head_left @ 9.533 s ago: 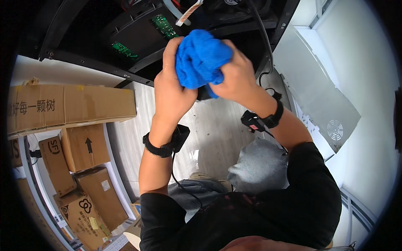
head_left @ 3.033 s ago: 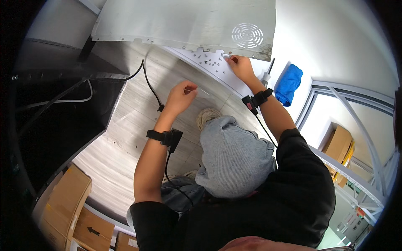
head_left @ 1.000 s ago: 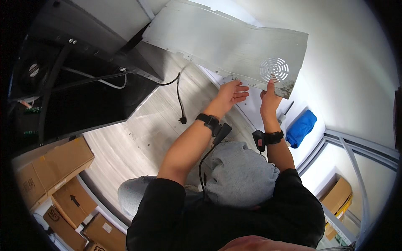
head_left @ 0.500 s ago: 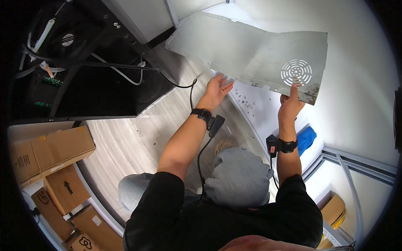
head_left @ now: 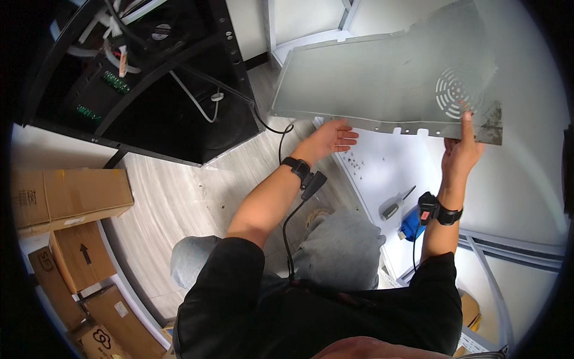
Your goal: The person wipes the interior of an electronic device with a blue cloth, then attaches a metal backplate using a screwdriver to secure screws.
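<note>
A large thin grey sheet-metal panel (head_left: 371, 78) is raised at the far right, with a round slotted vent and a dark-stained corner. My right hand (head_left: 463, 152) grips its near edge by that corner, index finger laid along the face below the vent. My left hand (head_left: 332, 140) is at the near edge further left, fingers stretched out and apart; its fingertips meet or nearly meet the rim, and I cannot tell if it bears weight. Below the panel, small screws (head_left: 356, 164) lie scattered on a white surface (head_left: 388, 173), near a screwdriver (head_left: 391, 208).
An open black cabinet (head_left: 179, 113) with cables and green circuit boards stands at the left. A black cable (head_left: 272, 128) trails from it to the floor. Cardboard boxes (head_left: 84, 197) are stacked lower left. A blue object (head_left: 411, 224) lies beside the screwdriver, and a white wall rises at right.
The panel has moved right, carried by my right hand. My left hand has shifted slightly right along its edge. The view has turned, and the screwdriver now shows.
</note>
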The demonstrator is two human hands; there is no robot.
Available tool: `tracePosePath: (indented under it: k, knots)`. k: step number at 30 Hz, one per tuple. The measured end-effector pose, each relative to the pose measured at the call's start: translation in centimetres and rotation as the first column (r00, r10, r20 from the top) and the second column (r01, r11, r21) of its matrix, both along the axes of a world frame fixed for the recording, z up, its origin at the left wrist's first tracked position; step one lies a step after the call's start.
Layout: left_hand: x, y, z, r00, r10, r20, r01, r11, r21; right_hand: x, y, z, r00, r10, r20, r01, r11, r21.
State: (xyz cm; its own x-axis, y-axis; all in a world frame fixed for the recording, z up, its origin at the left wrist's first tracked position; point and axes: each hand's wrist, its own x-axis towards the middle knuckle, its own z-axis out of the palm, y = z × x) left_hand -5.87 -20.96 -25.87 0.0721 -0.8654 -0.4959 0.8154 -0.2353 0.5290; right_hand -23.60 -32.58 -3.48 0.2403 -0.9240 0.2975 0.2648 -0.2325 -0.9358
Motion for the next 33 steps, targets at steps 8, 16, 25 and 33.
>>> tracePosePath:
  k: [8,16,25,33]
  knots:
    - [-2.4,1.9,2.6,0.972,-0.157,0.172,0.184,0.97,-0.158,2.2,-0.1,4.7,0.998,-0.04,-0.037,0.033,0.986,-0.162]
    - [-3.1,4.8,3.5,0.834,-0.359,0.42,0.467,0.864,-0.189,3.0,-1.2,5.8,0.994,-0.104,0.01,0.098,0.897,-0.432]
    - [6.8,19.3,11.9,0.149,-0.606,0.781,0.745,0.589,0.315,2.9,0.2,6.4,0.998,-0.058,-0.008,0.048,0.893,-0.448]
    - [5.1,21.9,11.6,0.271,-0.153,0.95,0.248,0.965,0.084,2.5,1.9,7.0,1.0,-0.007,0.004,0.008,0.854,-0.521]
